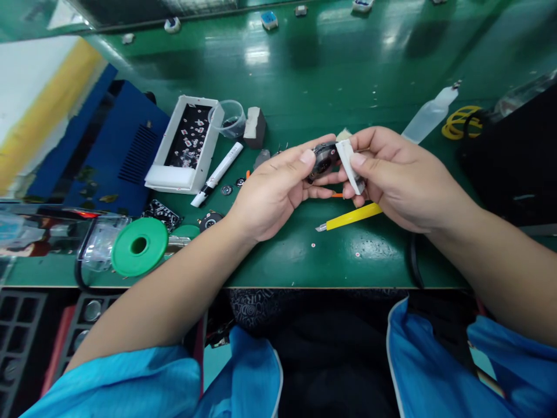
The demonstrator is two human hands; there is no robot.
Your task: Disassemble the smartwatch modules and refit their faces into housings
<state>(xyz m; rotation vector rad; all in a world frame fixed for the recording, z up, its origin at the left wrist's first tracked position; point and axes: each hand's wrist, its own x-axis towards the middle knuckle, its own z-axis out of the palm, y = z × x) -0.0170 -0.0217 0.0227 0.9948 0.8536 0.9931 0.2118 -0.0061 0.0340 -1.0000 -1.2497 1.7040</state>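
Note:
My left hand is closed on a small dark round device, like a watch case, gripped between thumb and fingers. Close beside it, my right hand pinches a white flat strip with a greyish underside. The strip stands tilted at the device's right edge; whether the two touch I cannot tell. Below the hands lies a yellow utility knife, its blade pointing left and its other end hidden by my right hand. Two tiny round pieces, one of them a white dot, lie on the green bench top.
To the left are a white tray of small parts, a clear cup, a marker, a foam block, a green spool and a blue machine. A squeeze bottle and yellow coil are at right.

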